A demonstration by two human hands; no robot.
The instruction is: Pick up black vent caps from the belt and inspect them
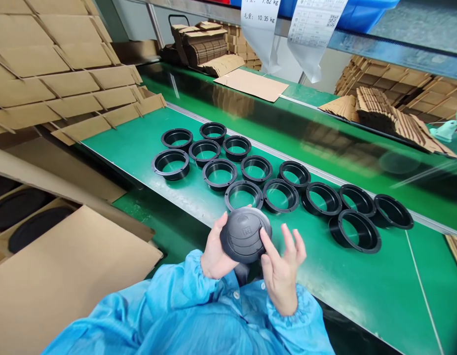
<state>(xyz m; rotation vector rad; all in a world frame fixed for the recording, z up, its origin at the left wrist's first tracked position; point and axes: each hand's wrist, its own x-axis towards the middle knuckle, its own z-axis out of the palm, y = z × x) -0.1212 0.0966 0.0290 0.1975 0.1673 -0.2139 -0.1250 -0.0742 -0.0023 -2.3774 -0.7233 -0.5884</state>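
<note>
The left hand grips the round black cap at its 9 o'clock edge, fingers curled behind it and thumb on the rim. The right hand touches the cap at 3 o'clock with the index fingertip; its other fingers are spread open and hold nothing. The cap is held above the near edge of the green desk. Black rings lie on the desk from 10 to 2 o'clock of the cap. Folded cardboard lies at 8 o'clock.

Head camera looks down, close over the green bench.
</note>
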